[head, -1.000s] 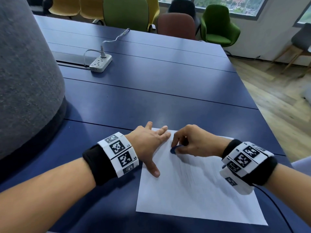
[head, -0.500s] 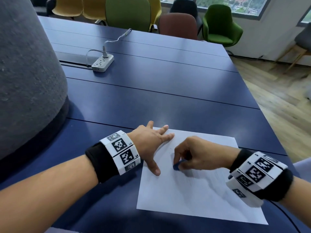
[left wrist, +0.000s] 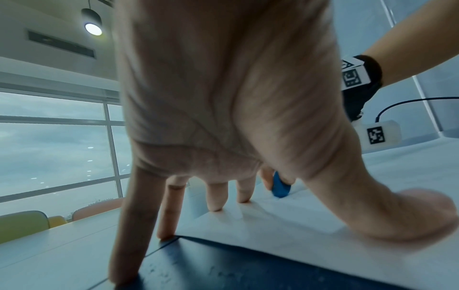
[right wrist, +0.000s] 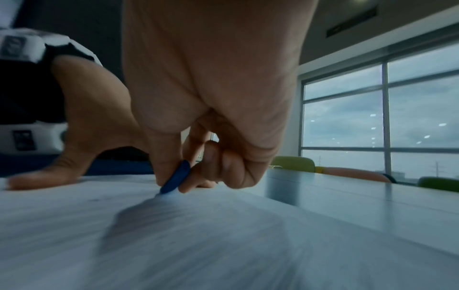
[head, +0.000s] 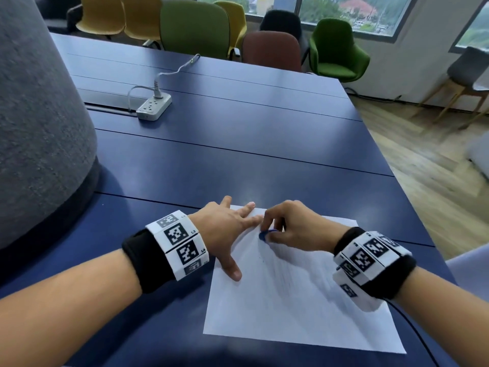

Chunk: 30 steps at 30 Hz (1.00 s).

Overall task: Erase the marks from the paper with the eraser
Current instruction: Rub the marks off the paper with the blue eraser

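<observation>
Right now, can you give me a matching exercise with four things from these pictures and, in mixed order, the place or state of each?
Things:
1. eraser
2. left hand
3. paper
4. power strip

Places or states:
A. lies flat on the blue table
B. far side of the table, with a cable plugged in
C. pinched by the right hand
D. fingers spread, pressing on the paper's left edge

Pairs: 1-C, 2-D, 3-A, 4-B
</observation>
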Available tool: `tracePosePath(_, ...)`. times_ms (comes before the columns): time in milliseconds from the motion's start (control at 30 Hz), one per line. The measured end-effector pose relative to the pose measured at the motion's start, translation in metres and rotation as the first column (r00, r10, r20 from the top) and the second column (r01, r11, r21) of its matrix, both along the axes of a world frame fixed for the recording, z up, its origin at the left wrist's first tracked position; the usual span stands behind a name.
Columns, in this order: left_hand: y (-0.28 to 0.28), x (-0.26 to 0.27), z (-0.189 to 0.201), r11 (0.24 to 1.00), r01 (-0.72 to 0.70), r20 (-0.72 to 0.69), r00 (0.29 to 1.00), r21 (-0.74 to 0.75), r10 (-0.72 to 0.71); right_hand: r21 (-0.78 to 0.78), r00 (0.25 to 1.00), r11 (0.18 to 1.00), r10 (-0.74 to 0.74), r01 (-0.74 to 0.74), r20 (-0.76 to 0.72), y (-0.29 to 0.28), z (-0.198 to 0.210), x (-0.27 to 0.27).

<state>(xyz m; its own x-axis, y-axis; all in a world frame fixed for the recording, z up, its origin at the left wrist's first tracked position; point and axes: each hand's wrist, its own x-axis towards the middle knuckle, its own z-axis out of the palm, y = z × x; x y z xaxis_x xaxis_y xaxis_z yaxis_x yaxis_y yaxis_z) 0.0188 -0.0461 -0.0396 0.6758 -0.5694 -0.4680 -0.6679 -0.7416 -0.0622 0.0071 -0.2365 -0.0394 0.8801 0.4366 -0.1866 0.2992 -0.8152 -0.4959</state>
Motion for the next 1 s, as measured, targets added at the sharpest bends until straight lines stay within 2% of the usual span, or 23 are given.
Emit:
tracePosePath(133,0.0,0.0,0.001,1.0,-0.004,-0.004,1.0,0.017,0.004,-0.025,0.984,0.991,0.125,-0.129,-0.127,0.006,0.007,-0.01)
tracePosePath(300,0.003,0.0,0.002,1.0,-0.004,0.018,1.0,0.01,0.004,0.035,0.998,0.998,-0.06,0.059,0.028,0.003,-0.001,0.017)
tracePosePath(367,0.002,0.001,0.002,1.0,-0.001,0.024,1.0,0.023,0.001,0.053,1.0,0.998,-0.027,0.027,0.004,0.004,-0.002,0.008)
tracePosePath(467,0.003,0.002,0.0,0.999,-0.008,0.007,1.0,0.033,0.008,0.027,0.99,0.997,0.068,-0.065,-0.125,0.006,0.003,-0.004)
tracePosePath(600,0.004,0.002,0.001,0.998,-0.019,-0.019,1.0,0.054,0.02,0.023,0.999,0.999,-0.039,0.039,0.011,0.0,0.0,0.01)
tracePosePath(667,0.004,0.003,0.002,0.998,-0.02,-0.023,1.0,0.056,0.021,0.037,1.0,0.999,-0.009,0.009,-0.014,-0.001,-0.002,0.002)
tracePosePath(767,0.003,0.002,0.002,0.997,-0.025,-0.032,0.999,0.068,0.027,-0.005,0.98,0.991,0.129,-0.131,-0.149,0.002,0.002,-0.016)
tracePosePath(800,0.003,0.002,0.003,0.997,-0.027,-0.035,0.999,0.073,0.03,-0.023,0.98,0.99,0.133,-0.137,-0.147,0.002,0.003,-0.015)
tracePosePath(933,0.002,0.001,0.003,0.997,-0.033,-0.039,0.999,0.075,0.036,0.005,1.0,1.0,-0.009,0.009,0.016,-0.005,-0.002,-0.002)
tracePosePath(1000,0.002,0.001,0.003,0.997,-0.034,-0.036,0.999,0.074,0.037,0.047,0.999,0.998,0.032,-0.031,-0.031,-0.005,-0.003,-0.012)
